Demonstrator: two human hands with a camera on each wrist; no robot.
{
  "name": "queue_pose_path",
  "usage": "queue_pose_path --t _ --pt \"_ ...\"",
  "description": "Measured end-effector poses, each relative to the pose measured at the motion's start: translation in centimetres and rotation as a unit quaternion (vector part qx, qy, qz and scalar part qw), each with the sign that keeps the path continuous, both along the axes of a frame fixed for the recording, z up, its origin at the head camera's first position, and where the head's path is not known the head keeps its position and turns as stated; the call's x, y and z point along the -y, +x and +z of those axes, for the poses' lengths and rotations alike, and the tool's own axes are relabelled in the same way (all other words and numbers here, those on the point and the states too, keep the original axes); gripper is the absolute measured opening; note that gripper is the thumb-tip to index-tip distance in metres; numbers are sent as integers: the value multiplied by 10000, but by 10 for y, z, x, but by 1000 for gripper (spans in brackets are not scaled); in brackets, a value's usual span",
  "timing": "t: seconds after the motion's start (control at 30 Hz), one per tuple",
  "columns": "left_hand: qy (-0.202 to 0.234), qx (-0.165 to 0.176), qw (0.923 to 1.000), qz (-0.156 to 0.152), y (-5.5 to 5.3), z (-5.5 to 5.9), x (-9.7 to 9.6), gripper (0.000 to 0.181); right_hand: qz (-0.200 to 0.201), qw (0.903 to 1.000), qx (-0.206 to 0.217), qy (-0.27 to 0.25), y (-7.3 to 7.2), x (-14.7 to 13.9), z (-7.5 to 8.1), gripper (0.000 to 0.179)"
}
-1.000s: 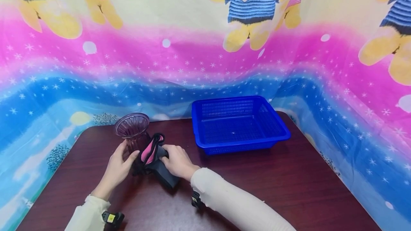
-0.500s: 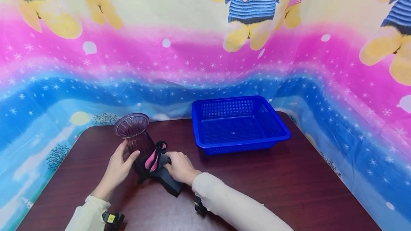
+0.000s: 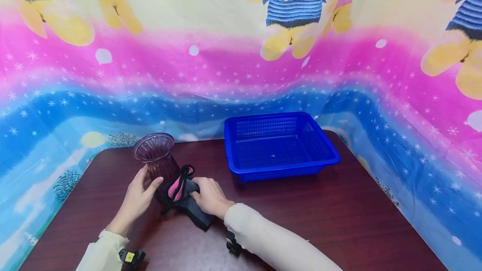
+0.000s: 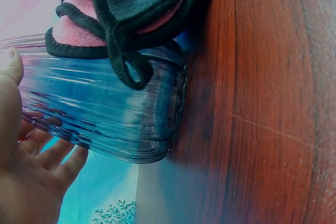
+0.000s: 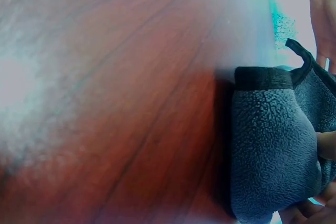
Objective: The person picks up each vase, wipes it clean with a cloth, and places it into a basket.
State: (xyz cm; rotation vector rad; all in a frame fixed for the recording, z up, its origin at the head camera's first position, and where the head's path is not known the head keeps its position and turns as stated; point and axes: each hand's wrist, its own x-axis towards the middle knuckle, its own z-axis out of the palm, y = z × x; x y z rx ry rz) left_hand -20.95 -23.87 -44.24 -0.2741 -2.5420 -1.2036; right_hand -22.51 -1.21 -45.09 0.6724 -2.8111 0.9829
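Observation:
A ribbed, purplish glass vase [image 3: 162,170] with a flared rim stands upright on the left of the table. My left hand [image 3: 136,200] holds it below the rim, thumb on the near side and fingers round the far side. In my right hand [image 3: 211,195] I grip a folded cleaning cloth, grey outside and pink inside with black edging. In the left wrist view the cloth [image 4: 152,4] lies against the side of the vase [image 4: 100,114], its black loop hanging over the glass. The right wrist view shows the fleecy cloth [image 5: 273,145] low over the tabletop.
A blue plastic basket [image 3: 282,170] with perforated walls sits at the back right of the dark red wooden table [image 3: 320,212]. Behind the table hangs a curtain [image 3: 211,66] printed with bears and snowflakes. A small black device is strapped at each wrist.
My right hand and the cloth have slid down the vase and slightly to the right, toward the base, then barely moved in the last half second. My left hand and the vase stay in place.

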Motion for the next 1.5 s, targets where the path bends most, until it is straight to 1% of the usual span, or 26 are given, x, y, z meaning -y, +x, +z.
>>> queue_pose_path --t 0.23,0.43,0.63,0.7,0.83,0.97,1.23,1.5 --pt "-44 -50 10000 18 -1 0 1 66 15 9997 -110 -232 -2 2 7 17" --pt "-37 -153 9999 12 -1 -2 3 64 135 9987 -157 -468 -5 3 23 18" --pt "121 -424 9990 -100 -2 -5 5 61 265 9977 -162 -610 -8 5 39 18" --pt "177 -418 9989 -117 -2 -5 6 61 291 9972 -188 -661 -7 6 44 17" --pt "147 -270 9995 -71 -1 -4 6 61 329 9966 -223 -720 -6 7 50 17" --pt "79 -264 9996 -48 0 -4 5 60 322 9965 -222 -735 -6 8 50 17" --pt "159 -311 9993 -100 -4 -9 4 60 260 9970 -206 -695 -6 6 46 16" --pt "192 -361 9990 -154 -4 -7 3 59 225 9976 -128 -638 -5 3 34 16"
